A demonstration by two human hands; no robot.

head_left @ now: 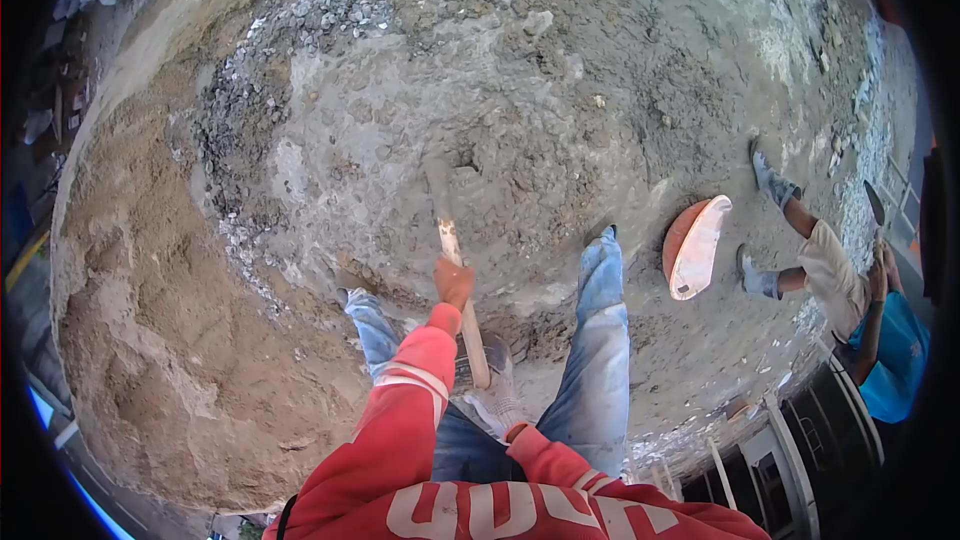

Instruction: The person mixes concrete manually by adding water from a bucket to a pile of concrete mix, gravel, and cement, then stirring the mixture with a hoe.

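My bare left hand (pixel 455 283) is closed around the wooden handle of a shovel (pixel 448 235). The shovel slants away from me, and its mud-coated lower end meets the wet grey concrete mix (pixel 520 130); the blade itself is hard to make out there. Close to my body, my right hand (pixel 497 402) wears a pale knit glove and grips near the top end of the handle, its fingers partly hidden. My legs in blue jeans (pixel 595 360) stand on either side of the tool.
An orange-red basin (pixel 697 248) stands tilted on the mix to my right. Beyond it a person in a blue shirt (pixel 895 355) holds a bladed tool (pixel 875 205). Brown sand (pixel 150 310) is heaped on the left, with gravel (pixel 240 110) along its edge.
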